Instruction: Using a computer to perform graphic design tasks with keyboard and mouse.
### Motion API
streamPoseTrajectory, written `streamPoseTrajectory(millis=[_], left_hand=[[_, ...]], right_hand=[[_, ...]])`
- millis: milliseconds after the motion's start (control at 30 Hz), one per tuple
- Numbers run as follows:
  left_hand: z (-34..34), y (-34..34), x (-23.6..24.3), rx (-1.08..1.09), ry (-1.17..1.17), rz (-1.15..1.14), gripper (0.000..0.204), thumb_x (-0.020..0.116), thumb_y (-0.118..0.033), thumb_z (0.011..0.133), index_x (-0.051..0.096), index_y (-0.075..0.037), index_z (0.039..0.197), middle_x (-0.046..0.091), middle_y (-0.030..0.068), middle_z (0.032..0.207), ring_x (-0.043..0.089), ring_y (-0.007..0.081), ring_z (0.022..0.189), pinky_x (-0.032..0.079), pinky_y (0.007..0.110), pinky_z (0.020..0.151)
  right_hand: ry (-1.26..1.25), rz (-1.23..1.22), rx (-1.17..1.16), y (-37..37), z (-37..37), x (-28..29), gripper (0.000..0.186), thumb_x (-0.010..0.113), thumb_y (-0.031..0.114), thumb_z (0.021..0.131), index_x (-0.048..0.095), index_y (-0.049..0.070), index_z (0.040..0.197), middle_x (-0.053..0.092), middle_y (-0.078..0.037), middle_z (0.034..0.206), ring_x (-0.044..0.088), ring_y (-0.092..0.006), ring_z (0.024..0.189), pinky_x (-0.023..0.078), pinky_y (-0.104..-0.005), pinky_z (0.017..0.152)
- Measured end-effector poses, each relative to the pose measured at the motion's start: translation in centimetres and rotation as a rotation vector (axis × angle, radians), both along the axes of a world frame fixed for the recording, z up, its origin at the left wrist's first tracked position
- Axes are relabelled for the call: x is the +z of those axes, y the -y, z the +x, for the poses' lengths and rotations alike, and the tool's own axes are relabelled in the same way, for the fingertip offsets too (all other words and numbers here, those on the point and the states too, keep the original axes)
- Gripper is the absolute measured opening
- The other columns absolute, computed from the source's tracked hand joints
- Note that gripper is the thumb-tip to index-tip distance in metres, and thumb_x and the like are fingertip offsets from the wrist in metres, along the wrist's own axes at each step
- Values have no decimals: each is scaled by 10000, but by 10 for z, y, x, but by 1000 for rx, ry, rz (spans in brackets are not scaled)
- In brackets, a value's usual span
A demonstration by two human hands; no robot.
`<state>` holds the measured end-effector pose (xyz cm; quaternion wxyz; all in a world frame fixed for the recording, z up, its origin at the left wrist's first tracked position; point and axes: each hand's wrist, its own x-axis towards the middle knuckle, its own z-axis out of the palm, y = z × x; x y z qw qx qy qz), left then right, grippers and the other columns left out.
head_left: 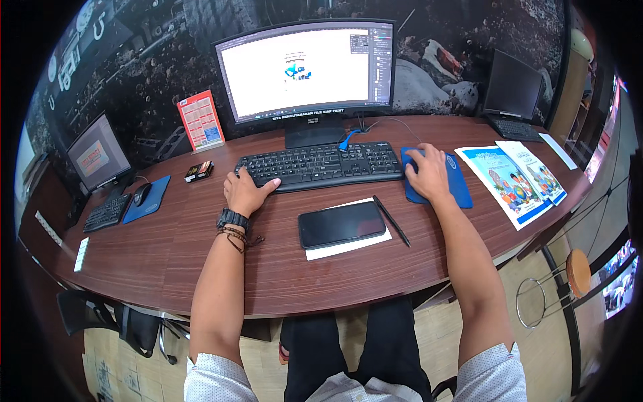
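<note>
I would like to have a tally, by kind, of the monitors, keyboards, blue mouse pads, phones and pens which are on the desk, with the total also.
Monitors: 3
Keyboards: 3
Blue mouse pads: 2
Phone: 1
Pen: 1
Total: 10

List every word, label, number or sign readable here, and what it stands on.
I won't copy wording, only place it.
Large monitor: white capitals along lower frame, legible; screen menus too small.
Keyboard: pale top-right mark; key legends too small.
Red-and-white card: too small.
Small box: too small.
Printed sheets: titles blurred.
Left monitor: blurred.
Right mouse pad: emblem unreadable.
Wall: pale, distorted letters.
</note>
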<state>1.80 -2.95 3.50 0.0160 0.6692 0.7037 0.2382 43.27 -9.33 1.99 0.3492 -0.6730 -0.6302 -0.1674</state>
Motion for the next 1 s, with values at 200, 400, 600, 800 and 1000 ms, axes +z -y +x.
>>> streamPoseTrajectory(millis=[200, 400, 600, 800, 1000], left_hand=[[-1, -3, -6, 2, 3, 27, 1089, 731, -714, 726, 434, 83, 1406, 420, 308, 1381, 405, 473, 1288, 351, 525, 1084], [-2, -1, -1, 2, -3, 1, 1094, 731, -715, 727, 425, 78, 1417, 414, 313, 1386, 395, 475, 1296, 343, 535, 1089], [0, 0, -5, 5, -35, 11, 1110, 721, -720, 733, 409, 89, 1426, 439, 308, 1364, 421, 465, 1285, 378, 503, 1079], [-4, -1, -3, -6, -36, -4, 1111, 714, -721, 739, 401, 88, 1432, 434, 308, 1366, 418, 467, 1287, 373, 505, 1086], [0, -2, 0, -11, -26, -40, 1123, 714, -724, 735, 391, 85, 1443, 416, 317, 1394, 402, 469, 1312, 376, 501, 1090]], right_hand=[[233, -65, 142, -10, -39, -3, 279, 600, 325, 924, 695, 170, 1136, 497, -163, 1351, 318, -392, 1399, 141, -672, 1159], [255, -121, 108, -11, -46, 0, 349, 516, 422, 967, 688, 188, 1161, 451, -171, 1410, 246, -398, 1436, 86, -678, 1164], [224, -3, 101, -10, -27, 2, 307, 574, 361, 919, 702, 172, 1124, 491, -163, 1367, 333, -369, 1386, 142, -673, 1151], [-249, -107, -57, 2, 0, 5, 352, 653, 322, 838, 702, 139, 1135, 551, -153, 1292, 538, -380, 1198, 437, -507, 1025], [-240, -114, -79, -5, 11, -3, 389, 674, 291, 820, 686, 134, 1175, 561, -157, 1282, 590, -381, 1147, 486, -461, 967]])
